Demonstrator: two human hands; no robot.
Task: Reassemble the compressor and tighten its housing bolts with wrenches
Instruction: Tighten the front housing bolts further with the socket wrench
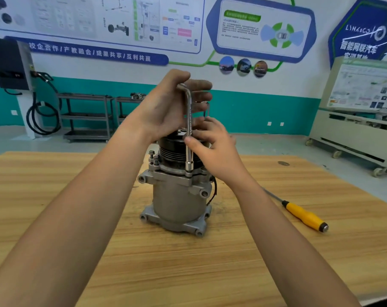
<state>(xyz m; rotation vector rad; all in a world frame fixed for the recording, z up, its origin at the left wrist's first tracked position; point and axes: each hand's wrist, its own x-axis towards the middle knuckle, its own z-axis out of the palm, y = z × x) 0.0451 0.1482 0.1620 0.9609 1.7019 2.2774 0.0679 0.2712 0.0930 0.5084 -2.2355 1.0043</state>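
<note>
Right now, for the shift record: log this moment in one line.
step: tightening | left hand: holds L-wrench bend | right hand: pinches its shaft | socket end: down on compressor flange

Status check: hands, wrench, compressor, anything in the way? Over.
Upright L-wrench pinched mid-shaft by right hand; left hand at its top bend, grip blurred. Socket down on a compressor flange bolt. Nothing blocking; yellow screwdriver lies off right.

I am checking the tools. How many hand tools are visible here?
2: an L-shaped wrench standing upright on the compressor; a yellow-handled screwdriver lying on the table to its right. Others may be hidden.
</note>
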